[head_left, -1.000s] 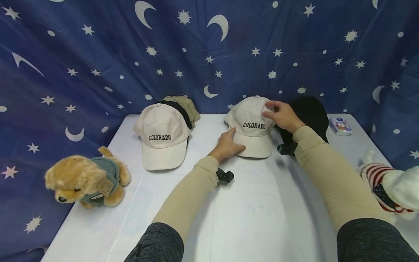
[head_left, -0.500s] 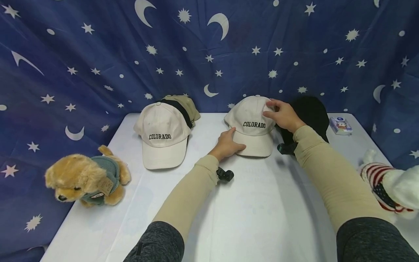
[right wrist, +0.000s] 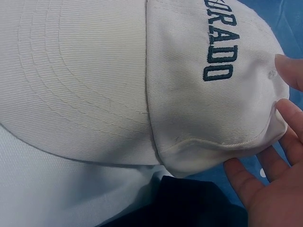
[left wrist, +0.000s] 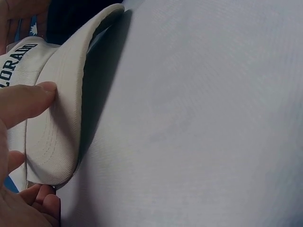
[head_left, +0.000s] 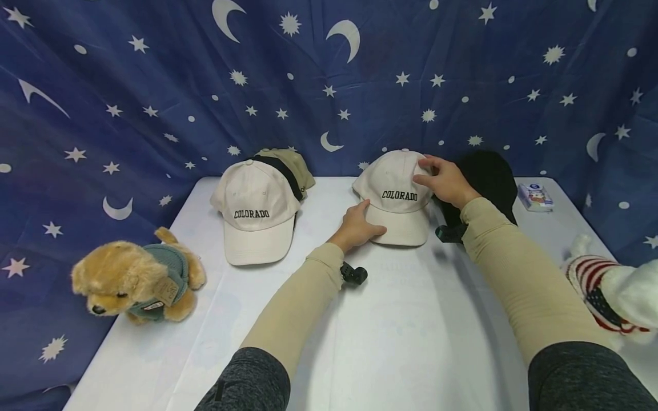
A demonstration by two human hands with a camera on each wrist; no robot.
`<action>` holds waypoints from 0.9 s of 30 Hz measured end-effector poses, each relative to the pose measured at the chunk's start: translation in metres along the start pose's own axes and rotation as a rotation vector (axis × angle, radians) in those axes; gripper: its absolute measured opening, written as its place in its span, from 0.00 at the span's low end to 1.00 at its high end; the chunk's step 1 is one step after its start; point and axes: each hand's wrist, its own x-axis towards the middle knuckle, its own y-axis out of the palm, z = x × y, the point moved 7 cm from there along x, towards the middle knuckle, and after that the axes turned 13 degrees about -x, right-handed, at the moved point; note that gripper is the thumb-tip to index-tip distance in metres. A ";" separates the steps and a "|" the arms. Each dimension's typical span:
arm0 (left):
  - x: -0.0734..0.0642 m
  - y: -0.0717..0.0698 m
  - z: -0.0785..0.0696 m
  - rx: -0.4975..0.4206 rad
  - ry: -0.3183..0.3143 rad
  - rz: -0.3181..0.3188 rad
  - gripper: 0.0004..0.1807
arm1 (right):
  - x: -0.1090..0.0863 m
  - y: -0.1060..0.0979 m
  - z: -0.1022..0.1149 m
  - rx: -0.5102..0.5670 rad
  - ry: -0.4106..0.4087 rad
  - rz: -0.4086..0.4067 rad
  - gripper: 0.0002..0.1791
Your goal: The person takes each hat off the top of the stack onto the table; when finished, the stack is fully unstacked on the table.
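Note:
A cream baseball cap [head_left: 398, 188] lettered COLORADO stands on the white table with its brim toward me. My left hand [head_left: 357, 227] grips one side of the brim. In the left wrist view its thumb [left wrist: 35, 97] lies on top of the brim, with the fingertips by the brim's lower corner. At the crown's other side, my right hand [head_left: 446, 181] holds the cap. The right wrist view shows the thumb and fingers [right wrist: 244, 182] against the crown's edge, where the cloth is dented. Behind the right wrist is a black hat [head_left: 488, 180], partly hidden.
To the left, another cream COLORADO cap [head_left: 257, 197] sits in front of a black cap and a tan cap [head_left: 293, 167]. A plush dog [head_left: 120, 279] stands at front left, a white plush toy [head_left: 627, 294] at the right edge. A small packet [head_left: 536, 198] lies back right.

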 end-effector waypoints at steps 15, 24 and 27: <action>-0.003 0.002 -0.004 -0.007 0.018 -0.011 0.47 | 0.003 -0.002 -0.002 -0.035 0.006 -0.020 0.34; -0.001 0.000 -0.004 -0.022 0.021 -0.044 0.46 | -0.007 -0.006 -0.006 -0.030 -0.008 -0.025 0.36; 0.000 0.002 -0.003 -0.030 0.019 -0.043 0.46 | -0.012 -0.008 -0.009 -0.020 -0.010 -0.020 0.36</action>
